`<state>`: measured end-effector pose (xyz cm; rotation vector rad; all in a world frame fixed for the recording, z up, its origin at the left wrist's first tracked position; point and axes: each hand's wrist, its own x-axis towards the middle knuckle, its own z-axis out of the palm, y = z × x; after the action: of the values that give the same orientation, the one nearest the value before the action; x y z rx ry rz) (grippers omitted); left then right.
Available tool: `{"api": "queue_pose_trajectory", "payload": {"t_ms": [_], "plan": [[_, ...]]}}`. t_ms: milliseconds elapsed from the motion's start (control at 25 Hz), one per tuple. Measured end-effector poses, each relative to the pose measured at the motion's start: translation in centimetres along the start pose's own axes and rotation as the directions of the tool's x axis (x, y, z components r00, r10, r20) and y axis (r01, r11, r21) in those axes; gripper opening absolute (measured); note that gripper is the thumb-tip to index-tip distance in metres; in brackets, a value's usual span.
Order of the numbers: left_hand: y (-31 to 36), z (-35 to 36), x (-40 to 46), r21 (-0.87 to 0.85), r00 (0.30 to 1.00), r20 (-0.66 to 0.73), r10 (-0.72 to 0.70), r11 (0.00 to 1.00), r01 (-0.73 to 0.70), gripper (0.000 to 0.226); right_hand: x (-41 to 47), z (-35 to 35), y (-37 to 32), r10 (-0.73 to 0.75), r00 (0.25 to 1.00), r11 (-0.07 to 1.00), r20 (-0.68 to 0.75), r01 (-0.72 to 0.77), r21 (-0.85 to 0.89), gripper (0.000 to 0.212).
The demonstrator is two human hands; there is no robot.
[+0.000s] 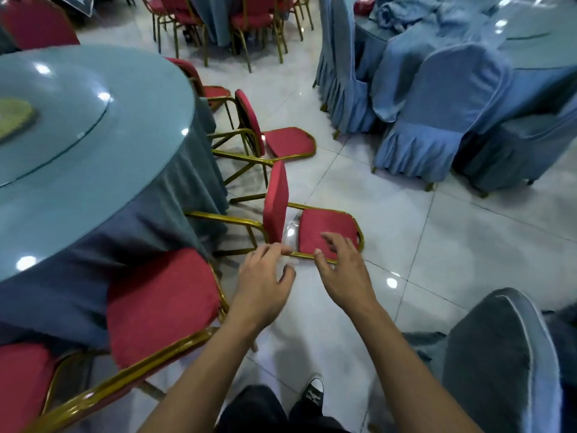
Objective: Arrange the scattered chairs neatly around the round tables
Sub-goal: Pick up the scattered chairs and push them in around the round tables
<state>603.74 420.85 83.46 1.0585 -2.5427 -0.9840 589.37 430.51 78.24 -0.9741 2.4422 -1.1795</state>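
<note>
Basically reaching for the tipped chair [312, 226] at 12 o'clock, left hand [265, 285] and right hand [340, 270] spread, gripping nothing; next: grab frame, stand upright.

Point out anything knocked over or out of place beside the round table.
Two red padded chairs with gold metal frames lie tipped on the white tile floor beside the round teal-clothed table: the nearer chair by both hands, the farther chair behind it. Their legs point sideways toward the table.

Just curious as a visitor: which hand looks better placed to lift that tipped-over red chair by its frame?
Probably the left hand: its fingertips already touch the gold frame of the tipped chair beside the backrest. The right hand hovers open over the seat edge.
</note>
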Motion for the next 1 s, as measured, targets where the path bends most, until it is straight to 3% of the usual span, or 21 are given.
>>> {"api": "queue_pose_trajectory", "payload": {"t_ms": [440,720,1000], "plan": [[7.8,7.8,19.4,-0.013,0.986,0.062,0.154,0.988,-0.153,0.021,15.4,-7.8,9.5,0.199,0.971,0.98,-0.133,-0.194,0.052,0.031],[10.5,8.3,36.3,-0.033,0.992,0.026,0.121,0.992,-0.12,0.022,31.5,-10.2,9.8,0.175,0.978,0.983,-0.111,-0.179,-0.03,0.03],[13.4,8.0,47.6,-0.088,0.996,0.015,0.083,0.993,-0.082,0.025,43.5,-11.6,10.4,0.129,0.986,0.989,-0.107,-0.136,-0.064,0.03]]}}
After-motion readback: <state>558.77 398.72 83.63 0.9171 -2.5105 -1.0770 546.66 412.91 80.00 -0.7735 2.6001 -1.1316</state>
